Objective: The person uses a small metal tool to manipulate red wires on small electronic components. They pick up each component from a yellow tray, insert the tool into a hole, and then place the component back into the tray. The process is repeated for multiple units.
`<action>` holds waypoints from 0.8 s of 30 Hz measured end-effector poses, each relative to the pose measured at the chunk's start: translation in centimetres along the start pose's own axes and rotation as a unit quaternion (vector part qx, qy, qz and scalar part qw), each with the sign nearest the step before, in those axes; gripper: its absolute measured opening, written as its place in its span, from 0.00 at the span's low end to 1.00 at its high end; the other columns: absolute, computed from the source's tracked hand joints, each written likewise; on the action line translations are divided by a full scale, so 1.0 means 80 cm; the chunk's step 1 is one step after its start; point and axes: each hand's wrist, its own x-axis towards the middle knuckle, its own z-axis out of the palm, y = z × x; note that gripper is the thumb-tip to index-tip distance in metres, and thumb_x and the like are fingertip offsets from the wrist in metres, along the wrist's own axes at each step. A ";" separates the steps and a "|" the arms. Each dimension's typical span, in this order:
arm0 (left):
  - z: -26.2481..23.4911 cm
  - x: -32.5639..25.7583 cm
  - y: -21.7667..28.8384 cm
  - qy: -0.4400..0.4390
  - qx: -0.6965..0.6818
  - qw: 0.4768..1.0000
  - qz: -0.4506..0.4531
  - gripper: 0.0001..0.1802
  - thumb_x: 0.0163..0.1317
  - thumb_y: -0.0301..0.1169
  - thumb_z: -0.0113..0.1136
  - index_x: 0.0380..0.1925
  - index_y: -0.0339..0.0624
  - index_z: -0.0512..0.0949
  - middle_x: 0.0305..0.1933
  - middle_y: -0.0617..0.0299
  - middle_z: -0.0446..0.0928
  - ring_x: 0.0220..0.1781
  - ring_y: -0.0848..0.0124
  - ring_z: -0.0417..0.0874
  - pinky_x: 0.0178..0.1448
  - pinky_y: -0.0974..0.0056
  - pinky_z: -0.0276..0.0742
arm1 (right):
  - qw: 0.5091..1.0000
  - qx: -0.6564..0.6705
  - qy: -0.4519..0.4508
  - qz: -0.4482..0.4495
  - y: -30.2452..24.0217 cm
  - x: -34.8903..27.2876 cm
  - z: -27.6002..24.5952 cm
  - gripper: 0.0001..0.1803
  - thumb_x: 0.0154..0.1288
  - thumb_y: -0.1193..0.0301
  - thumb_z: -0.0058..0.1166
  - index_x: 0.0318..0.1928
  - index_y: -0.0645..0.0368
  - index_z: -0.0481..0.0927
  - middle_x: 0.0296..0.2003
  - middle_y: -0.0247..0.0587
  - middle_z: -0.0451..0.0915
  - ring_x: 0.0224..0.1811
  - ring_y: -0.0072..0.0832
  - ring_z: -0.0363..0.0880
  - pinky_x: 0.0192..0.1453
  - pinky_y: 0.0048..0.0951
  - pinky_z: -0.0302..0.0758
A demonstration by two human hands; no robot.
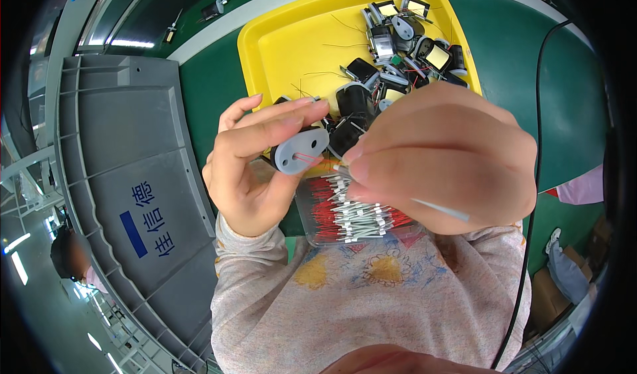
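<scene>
My left hand is closed around a small black component with a pale grey oval end plate. Two round holes show in the plate, and a thin red wire comes out of it toward my right hand. Close beside it, my right hand pinches a slim silvery tool, like tweezers; most of it is hidden in the fingers. Its tip is near the red wire, but I cannot tell whether they touch. Below both hands, a clear plastic box holds many red wires with white ends.
A yellow tray behind my hands holds several similar black and grey components with thin wires. A grey crate stands at the left. A black cable runs along the right of the green table. Another person is far left.
</scene>
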 end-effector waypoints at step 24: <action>-0.002 0.003 0.001 0.008 0.051 0.999 0.016 0.16 0.48 0.19 0.61 0.38 0.41 0.71 0.40 0.53 0.82 0.47 0.63 0.83 0.59 0.56 0.62 | 0.992 -0.061 0.071 -0.089 -0.004 0.004 0.016 0.11 0.39 0.77 0.61 0.30 0.63 0.80 0.27 0.44 0.80 0.24 0.32 0.79 0.25 0.25 0.76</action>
